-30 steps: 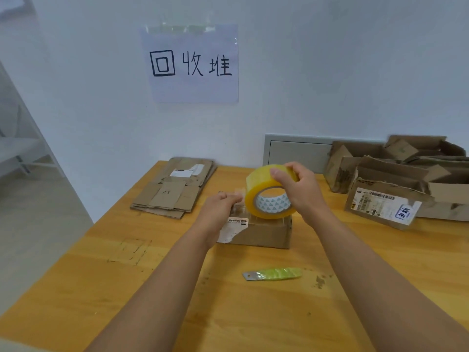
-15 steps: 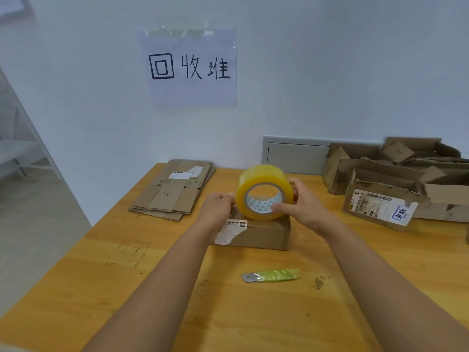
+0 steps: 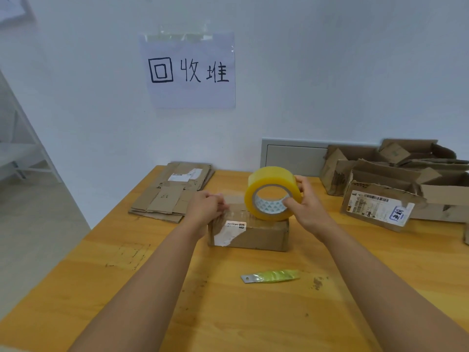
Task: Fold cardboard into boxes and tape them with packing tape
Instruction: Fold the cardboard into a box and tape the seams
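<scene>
A small closed cardboard box (image 3: 258,235) with a torn white label stands in the middle of the wooden table (image 3: 177,301). My right hand (image 3: 308,207) grips a yellow roll of packing tape (image 3: 272,193), thumb in the core, and holds it on the box's top at its right side. My left hand (image 3: 205,208) rests at the box's top left edge, fingers curled and pinching the clear tape end against the cardboard. A strip of clear tape runs from there to the roll.
A green-handled utility knife (image 3: 271,276) lies on the table in front of the box. Flattened cardboard sheets (image 3: 172,194) are stacked at the back left. Several torn, folded boxes (image 3: 396,189) are piled at the back right by the wall.
My right hand shifted its grip on the roll from over the top to the thumb in the core and lowered it onto the box. My left hand stayed at the box's left edge.
</scene>
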Tool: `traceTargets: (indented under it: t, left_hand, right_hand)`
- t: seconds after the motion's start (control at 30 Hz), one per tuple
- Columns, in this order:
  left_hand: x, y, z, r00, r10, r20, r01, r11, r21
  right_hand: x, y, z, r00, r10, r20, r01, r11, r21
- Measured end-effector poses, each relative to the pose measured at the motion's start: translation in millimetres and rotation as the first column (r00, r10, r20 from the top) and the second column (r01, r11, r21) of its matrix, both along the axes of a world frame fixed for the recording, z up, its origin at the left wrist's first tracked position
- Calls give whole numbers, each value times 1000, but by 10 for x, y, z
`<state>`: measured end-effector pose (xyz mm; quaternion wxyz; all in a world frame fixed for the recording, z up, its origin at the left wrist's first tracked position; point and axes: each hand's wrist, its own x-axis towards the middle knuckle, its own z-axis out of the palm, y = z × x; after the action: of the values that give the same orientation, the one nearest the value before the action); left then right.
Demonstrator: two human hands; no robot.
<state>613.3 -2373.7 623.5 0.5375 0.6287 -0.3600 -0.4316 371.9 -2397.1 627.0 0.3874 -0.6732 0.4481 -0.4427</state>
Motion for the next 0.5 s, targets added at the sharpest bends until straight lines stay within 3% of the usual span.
traceTargets:
  t: [0.13,0.27,0.5]
  left_hand:
    - [110,32,-27,999,-13,-51,13,1000,-13]
    - [199,-7,-99,994,41,98,-40,999,-9]
    - [319,-56,-164,995,-2,-98,11,996,93]
  right_hand:
    - [32,-45,-17,989,-35,-140,31,999,-30]
    - [90,-68,21,957,-14,-289,0,999,-49]
    - [191,-96,49,921,25,-389,-66,994,-92]
